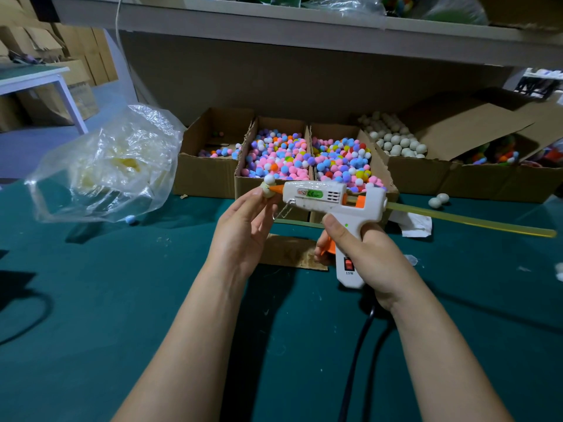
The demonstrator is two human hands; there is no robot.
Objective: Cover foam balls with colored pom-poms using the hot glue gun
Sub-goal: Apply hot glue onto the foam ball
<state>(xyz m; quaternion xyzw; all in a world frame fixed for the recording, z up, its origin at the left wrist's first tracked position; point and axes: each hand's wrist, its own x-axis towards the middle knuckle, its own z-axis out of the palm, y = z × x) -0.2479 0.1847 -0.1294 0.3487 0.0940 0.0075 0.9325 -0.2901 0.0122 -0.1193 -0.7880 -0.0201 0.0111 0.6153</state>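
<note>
My right hand grips the handle of a white hot glue gun, a finger on its orange trigger. A long yellow glue stick juts from the gun's back toward the right. The orange nozzle touches a small foam ball that my left hand pinches at its fingertips. A white pom-pom sits on top of that ball. Behind the hands, cardboard boxes hold colored pom-poms and plain white foam balls.
A crumpled clear plastic bag lies at the left on the green table. A cardboard scrap lies under the hands. Two loose foam balls and a blue pom-pom rest on the table. The gun's black cord runs toward me.
</note>
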